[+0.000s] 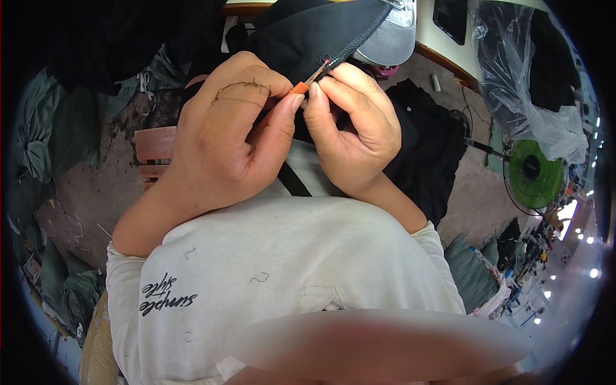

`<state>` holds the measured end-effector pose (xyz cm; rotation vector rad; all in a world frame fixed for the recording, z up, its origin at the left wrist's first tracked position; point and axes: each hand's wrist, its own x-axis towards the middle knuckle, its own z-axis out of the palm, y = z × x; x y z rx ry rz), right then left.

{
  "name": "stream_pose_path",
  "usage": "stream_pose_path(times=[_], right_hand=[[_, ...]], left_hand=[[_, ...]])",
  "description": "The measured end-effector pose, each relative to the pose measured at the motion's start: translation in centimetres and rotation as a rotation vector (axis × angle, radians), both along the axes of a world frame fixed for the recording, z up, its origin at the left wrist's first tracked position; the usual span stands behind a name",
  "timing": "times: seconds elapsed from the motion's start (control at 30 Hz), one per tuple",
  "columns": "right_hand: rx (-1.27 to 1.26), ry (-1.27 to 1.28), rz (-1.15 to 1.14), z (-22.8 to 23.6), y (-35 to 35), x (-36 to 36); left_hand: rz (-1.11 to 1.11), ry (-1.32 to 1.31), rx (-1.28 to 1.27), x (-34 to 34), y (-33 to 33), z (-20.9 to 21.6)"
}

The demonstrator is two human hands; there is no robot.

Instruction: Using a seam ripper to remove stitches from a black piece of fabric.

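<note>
My left hand pinches the orange handle of a seam ripper between thumb and fingers. Its thin metal tip, with a small red end, points up and right against the stitched edge of a black cloth. My right hand is closed with its fingertips on that edge, close beside the tip; both thumbs nearly meet. A tangle of dark thread lies across the back of my left hand. The cloth's lower part is hidden behind my hands.
Beyond the cloth is a grey sewing machine part on a pale table with a dark phone. Clear plastic hangs at the right, above a green fan. Green fabric bundles lie left, dark cloth right.
</note>
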<state>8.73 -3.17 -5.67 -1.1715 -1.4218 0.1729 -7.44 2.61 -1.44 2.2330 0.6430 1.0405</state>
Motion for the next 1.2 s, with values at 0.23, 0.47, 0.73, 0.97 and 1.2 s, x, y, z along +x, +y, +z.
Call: stream_pose_path(times=[0.23, 0.47, 0.73, 0.97, 1.2], right_hand=[[0.014, -0.012, -0.007, -0.1, 0.1, 0.0], [0.002, 0.024, 0.006, 0.1, 0.0, -0.2], [0.013, -0.016, 0.004, 0.2, 0.0, -0.1], [0.009, -0.018, 0.004, 0.4, 0.2, -0.1], [0.031, -0.006, 0.028, 0.1, 0.3, -0.2]], left_hand=[[0.035, 0.007, -0.029, 0.2, 0.3, 0.4], [0.034, -0.02, -0.022, 0.5, 0.3, 0.0], [-0.012, -0.01, -0.003, 0.8, 0.6, 0.1], [0.013, 0.009, -0.052, 1.4, 0.9, 0.8], [0.003, -0.003, 0.005, 2.1, 1.9, 0.9]])
